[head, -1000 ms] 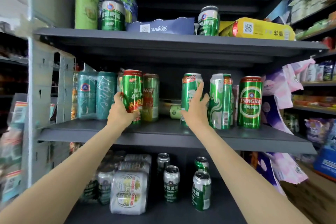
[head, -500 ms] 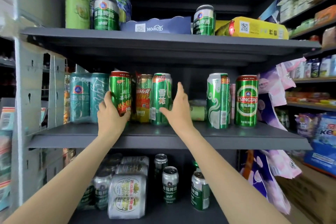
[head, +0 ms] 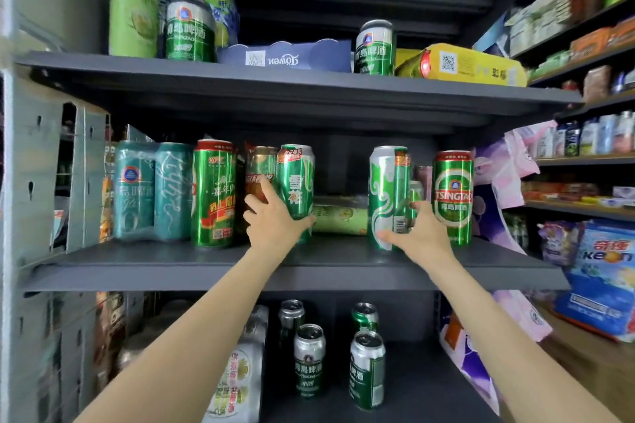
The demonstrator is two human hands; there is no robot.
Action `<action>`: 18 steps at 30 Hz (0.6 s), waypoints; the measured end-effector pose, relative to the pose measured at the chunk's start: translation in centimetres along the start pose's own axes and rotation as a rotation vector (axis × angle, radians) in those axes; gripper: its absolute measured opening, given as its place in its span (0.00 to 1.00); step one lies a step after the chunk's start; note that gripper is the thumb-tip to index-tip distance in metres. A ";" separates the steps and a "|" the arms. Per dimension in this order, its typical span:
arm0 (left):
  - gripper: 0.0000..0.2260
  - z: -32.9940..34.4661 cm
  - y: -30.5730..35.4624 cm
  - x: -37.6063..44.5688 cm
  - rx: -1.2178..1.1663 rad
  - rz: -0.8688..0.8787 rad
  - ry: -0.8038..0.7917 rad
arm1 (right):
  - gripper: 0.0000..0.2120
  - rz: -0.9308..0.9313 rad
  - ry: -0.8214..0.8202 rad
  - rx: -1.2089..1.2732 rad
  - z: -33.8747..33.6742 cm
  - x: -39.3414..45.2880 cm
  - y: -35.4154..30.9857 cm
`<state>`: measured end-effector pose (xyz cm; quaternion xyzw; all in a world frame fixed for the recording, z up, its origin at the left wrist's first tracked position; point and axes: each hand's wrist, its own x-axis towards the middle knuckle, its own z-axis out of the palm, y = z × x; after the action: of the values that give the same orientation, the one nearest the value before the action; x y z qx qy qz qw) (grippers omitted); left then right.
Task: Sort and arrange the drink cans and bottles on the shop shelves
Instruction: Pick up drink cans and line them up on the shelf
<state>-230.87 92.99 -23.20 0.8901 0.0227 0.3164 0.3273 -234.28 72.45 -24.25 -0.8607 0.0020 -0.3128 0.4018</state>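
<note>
On the middle shelf (head: 309, 264) my left hand (head: 275, 221) grips a green can with a red top band (head: 297, 182); the thumb is on its right side and the fingers are between it and a brown-red can (head: 259, 168). My right hand (head: 417, 233) holds a silver-and-green can (head: 386, 189) low down, thumb in front and fingers round its right side. A green Tsingtao can (head: 453, 196) stands just to the right of that hand. A tall green-and-red can (head: 213, 192) and a teal wrapped pack (head: 151, 189) stand to the left.
A pale green can (head: 338, 216) lies on its side at the back, between my hands. The top shelf carries cans, a blue cardboard tray (head: 285, 53) and a yellow pack (head: 464, 65). Several cans (head: 309, 361) stand on the bottom shelf. Pink packets (head: 508, 175) hang on the right.
My left hand let go of the tall green-and-red can and moved right onto the green can with the red top band. My right hand moved from that can to the silver-and-green one.
</note>
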 end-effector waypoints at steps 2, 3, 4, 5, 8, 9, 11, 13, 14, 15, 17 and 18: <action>0.50 0.6 0.2 0.4 0.042 0.037 0.020 | 0.38 -0.025 -0.045 0.001 1.2 0.4 -0.9; 0.48 0.9 0.3 0.5 0.039 0.055 0.010 | 0.37 -0.042 -0.068 -0.015 2.0 0.7 -1.5; 0.47 1.0 0.3 0.6 0.032 0.069 -0.002 | 0.36 -0.057 -0.091 -0.037 2.8 1.0 -2.2; 0.46 1.0 0.2 0.7 0.029 0.077 -0.010 | 0.34 -0.072 -0.110 -0.051 3.7 1.3 -2.8; 0.45 0.9 0.0 0.6 0.013 0.092 0.002 | 0.32 -0.099 -0.164 -0.087 6.0 2.2 -4.2; 0.45 0.8 0.0 0.5 0.005 0.093 0.013 | 0.32 -0.106 -0.181 -0.092 6.5 2.5 -4.5; 0.44 0.6 0.0 0.3 -0.004 0.074 0.018 | 0.33 -0.111 -0.193 -0.100 7.4 3.1 -4.9; 0.45 0.6 0.2 0.0 0.008 0.063 0.037 | 0.32 -0.116 -0.219 -0.085 8.0 3.8 -4.7; 0.46 0.7 0.2 -0.1 0.031 0.077 0.070 | 0.32 -0.123 -0.248 -0.081 8.3 4.1 -4.5; 0.47 0.7 0.2 -0.2 0.069 0.105 0.117 | 0.32 -0.130 -0.286 -0.081 8.6 4.5 -4.2; 0.49 0.9 0.1 -0.1 0.147 0.199 0.204 | 0.34 -0.160 -0.357 -0.075 8.2 5.2 -3.8; 0.49 1.0 0.1 -0.1 0.166 0.243 0.219 | 0.35 -0.194 -0.353 -0.103 7.5 5.6 -3.5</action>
<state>-230.38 92.33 -23.80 0.8705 -0.0235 0.4456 0.2074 -226.61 78.53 -22.44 -0.9177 -0.1351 -0.1938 0.3194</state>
